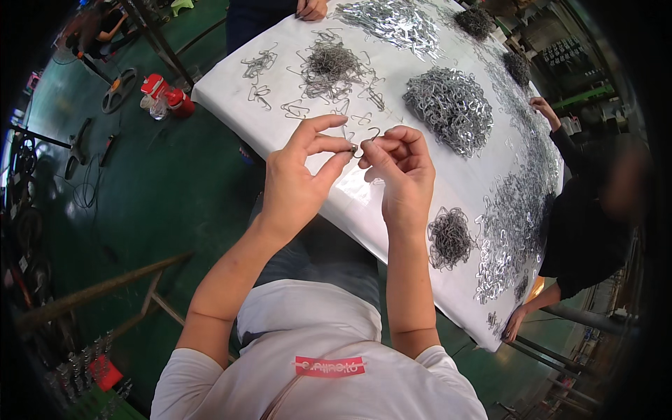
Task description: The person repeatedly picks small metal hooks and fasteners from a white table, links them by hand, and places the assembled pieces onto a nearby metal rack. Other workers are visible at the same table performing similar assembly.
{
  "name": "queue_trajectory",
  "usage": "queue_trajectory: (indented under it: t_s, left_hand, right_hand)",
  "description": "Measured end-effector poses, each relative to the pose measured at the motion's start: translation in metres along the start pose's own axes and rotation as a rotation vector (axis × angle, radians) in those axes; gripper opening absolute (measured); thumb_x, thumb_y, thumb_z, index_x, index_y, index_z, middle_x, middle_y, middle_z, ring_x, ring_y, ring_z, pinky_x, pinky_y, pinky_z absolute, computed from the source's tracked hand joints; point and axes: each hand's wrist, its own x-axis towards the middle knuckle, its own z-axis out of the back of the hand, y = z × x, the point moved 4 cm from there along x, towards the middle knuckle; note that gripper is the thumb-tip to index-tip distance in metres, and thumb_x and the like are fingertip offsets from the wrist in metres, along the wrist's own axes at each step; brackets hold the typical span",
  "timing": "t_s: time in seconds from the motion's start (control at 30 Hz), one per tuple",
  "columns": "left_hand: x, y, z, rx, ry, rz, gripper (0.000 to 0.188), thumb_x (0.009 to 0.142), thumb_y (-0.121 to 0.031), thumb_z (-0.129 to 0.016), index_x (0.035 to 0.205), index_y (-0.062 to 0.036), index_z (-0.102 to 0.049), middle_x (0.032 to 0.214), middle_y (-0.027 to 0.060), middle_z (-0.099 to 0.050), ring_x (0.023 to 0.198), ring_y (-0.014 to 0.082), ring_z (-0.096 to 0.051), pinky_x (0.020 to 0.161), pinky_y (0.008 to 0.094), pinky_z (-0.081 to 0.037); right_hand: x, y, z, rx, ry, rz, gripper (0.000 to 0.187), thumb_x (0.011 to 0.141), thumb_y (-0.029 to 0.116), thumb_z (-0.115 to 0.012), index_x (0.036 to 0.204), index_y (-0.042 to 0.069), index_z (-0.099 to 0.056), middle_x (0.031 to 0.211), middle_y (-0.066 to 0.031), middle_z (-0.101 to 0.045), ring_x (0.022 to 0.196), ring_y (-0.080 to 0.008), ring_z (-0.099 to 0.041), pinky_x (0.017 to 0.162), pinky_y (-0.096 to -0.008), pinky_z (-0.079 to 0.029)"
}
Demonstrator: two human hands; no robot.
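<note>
Over the table's near edge, my two hands are raised close together. My left hand (295,175) pinches a small metal piece (353,148) between thumb and fingers; its exact shape is too small to tell. Thin wire shows by its raised index finger. A bent wire hook (374,131) sticks up from the fingertips of my right hand (408,168), which is closed on it. The hook's lower curve meets the small piece at my left fingertips; whether they are linked I cannot tell. Beyond my hands lie loose bent wire pieces (295,109).
A white-covered table (392,203) carries a wire heap (330,61), a large heap of metal links (451,108), a smaller wire pile (450,239) and scattered shiny clips (514,231). Another person (588,210) leans at the right; another's hand (312,9) rests at the far edge.
</note>
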Motion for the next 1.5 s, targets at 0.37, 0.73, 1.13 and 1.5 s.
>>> queue_trajectory:
  t_s: [0.37, 0.73, 1.13, 1.5]
  left_hand:
    - [-0.007, -0.002, -0.038, -0.057, -0.006, -0.136, 0.036, 0.081, 0.001, -0.067, 0.116, -0.0060, -0.059, 0.094, 0.0082, -0.072, 0.088, 0.0216, -0.069, 0.079, 0.0311, -0.051]
    - [0.046, 0.125, -0.119, 0.339, 0.526, -0.432, 0.020, 0.077, -0.011, -0.071, 0.097, -0.0099, -0.069, 0.091, 0.0040, -0.067, 0.095, 0.0229, -0.058, 0.081, 0.0346, -0.049]
    - [0.060, 0.090, -0.120, -0.011, 0.432, 0.092, 0.014, 0.081, -0.011, -0.071, 0.095, -0.0066, -0.070, 0.085, 0.0020, -0.070, 0.077, 0.0115, -0.063, 0.067, 0.0264, -0.049]
    - [0.057, -0.035, -0.056, -0.345, 0.268, 0.088, 0.012, 0.083, -0.009, -0.070, 0.089, 0.0016, -0.069, 0.078, 0.0055, -0.070, 0.071, 0.0084, -0.066, 0.066, 0.0219, -0.052]
  right_hand:
    - [-0.024, 0.015, 0.021, 0.035, -0.164, 0.339, 0.024, 0.083, -0.006, -0.067, 0.095, 0.003, -0.048, 0.085, -0.0113, -0.064, 0.071, -0.0136, -0.063, 0.061, -0.0258, -0.053]
    - [-0.031, 0.036, 0.074, -0.042, -0.259, 0.458, 0.024, 0.083, -0.009, -0.066, 0.094, 0.003, -0.048, 0.085, -0.0113, -0.065, 0.068, -0.0123, -0.062, 0.060, -0.0248, -0.053]
    - [-0.038, 0.033, 0.071, -0.082, -0.252, 0.445, 0.022, 0.083, -0.007, -0.066, 0.093, 0.002, -0.049, 0.083, -0.0103, -0.064, 0.069, -0.0118, -0.063, 0.060, -0.0236, -0.052]
    - [-0.015, 0.023, 0.037, -0.258, -0.215, 0.459, 0.019, 0.084, -0.001, -0.069, 0.091, 0.000, -0.051, 0.081, -0.0077, -0.064, 0.072, -0.0133, -0.066, 0.062, -0.0233, -0.055]
